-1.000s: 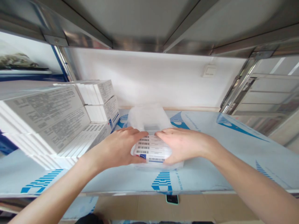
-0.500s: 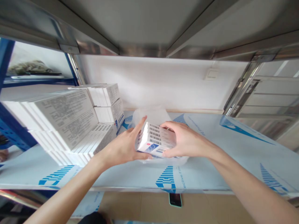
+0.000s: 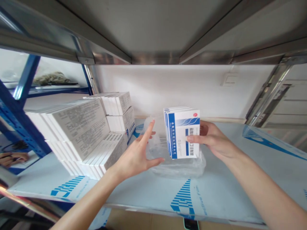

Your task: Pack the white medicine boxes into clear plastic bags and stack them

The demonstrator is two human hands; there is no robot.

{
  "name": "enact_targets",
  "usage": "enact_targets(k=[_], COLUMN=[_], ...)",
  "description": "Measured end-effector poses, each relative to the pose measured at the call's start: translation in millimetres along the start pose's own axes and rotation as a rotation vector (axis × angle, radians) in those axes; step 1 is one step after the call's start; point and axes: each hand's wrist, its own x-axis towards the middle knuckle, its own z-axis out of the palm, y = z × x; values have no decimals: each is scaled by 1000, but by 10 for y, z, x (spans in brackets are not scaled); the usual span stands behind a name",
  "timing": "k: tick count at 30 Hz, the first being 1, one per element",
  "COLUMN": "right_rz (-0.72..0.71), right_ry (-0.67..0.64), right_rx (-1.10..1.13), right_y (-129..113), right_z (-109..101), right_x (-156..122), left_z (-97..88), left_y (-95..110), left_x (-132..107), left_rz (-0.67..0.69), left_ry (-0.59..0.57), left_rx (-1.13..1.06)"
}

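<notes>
My right hand (image 3: 213,140) grips a small bundle of white and blue boxes (image 3: 182,131), held upright above a clear plastic wrapper (image 3: 176,164) that lies on the shelf (image 3: 216,191). My left hand (image 3: 137,155) is open just left of the bundle, fingers spread, thumb resting by the wrapper's near edge. Further left, white boxes (image 3: 81,131) with small printed text stand stacked in rows on the same shelf.
The metal underside of the upper shelf (image 3: 153,28) hangs close overhead. A white wall with a switch (image 3: 229,79) closes the back. A blue rack upright (image 3: 16,105) stands at the left, where another person's hand (image 3: 11,158) shows. The shelf's right part bears only printed film.
The bundle of boxes came up out of the wrapper and turned upright in my right hand. My left hand let go of it and opened.
</notes>
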Motion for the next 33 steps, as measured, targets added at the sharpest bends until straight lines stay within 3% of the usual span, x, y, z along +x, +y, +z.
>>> enact_targets(k=[3,6,8,10,15,21,25,28,33], right_rz=[38,32,22,29,117,54,-22,-146,-185], right_ry=[90,102,70,37,-195,-343,-289,-201,-149], right_rx=[112,153,135,94,-145,-235,-390,-556,-670], right_y=[-46,-208,-357,-504,-728,-781,-698,-605,-530], right_z=[6,87,214,409,1061,1661,1879,1968,2100], right_x=[130,279,358,407,461,544,469,396,422], left_z=[57,81,64,13,-226,-552,-638,-605,-594], left_y=[34,114,196,295,440,191,-6,-73,-135], left_x=[-51,-152,-250,-364,-656,-958,-1148,-1246,-1264], left_rz=[135,268,330,321,165,-19,-162,-157,-180], left_ry=[117,357,546,654,607,674,634,626,901], left_rx=[111,193,255,362,536,404,281,313,547])
